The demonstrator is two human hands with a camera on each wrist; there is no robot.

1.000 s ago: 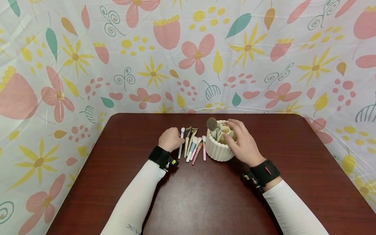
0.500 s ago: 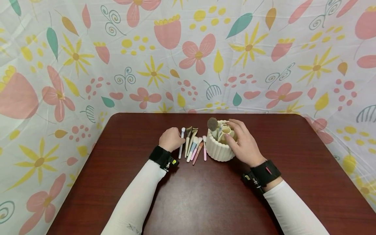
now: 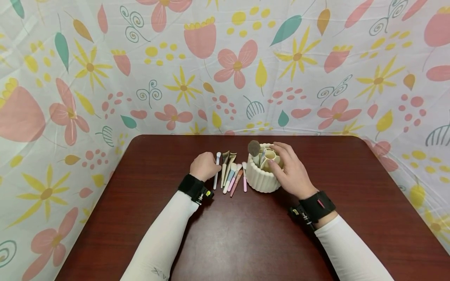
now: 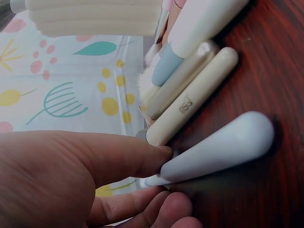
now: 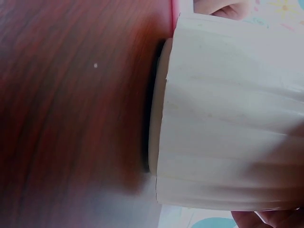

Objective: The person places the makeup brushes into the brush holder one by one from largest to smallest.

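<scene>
The left hand (image 3: pixel 204 167) pinches the leftmost brush (image 3: pixel 216 179) on the bench (image 3: pixel 225 238); only the left wrist view shows lettering on the neighbouring handle (image 4: pixel 194 96). Farther right, the right hand (image 3: pixel 293 171) grips the holder (image 3: pixel 261 178), whose compartments show only from the head.

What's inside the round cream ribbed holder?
A round-headed grey-brown brush, a slim pale item and cream dividers show. The right hand covers part; the holder hides its own bottom.

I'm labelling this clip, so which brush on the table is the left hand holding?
The leftmost pale brush, pinched by the left hand; the other loose brushes lie to its right, unheld.
</scene>
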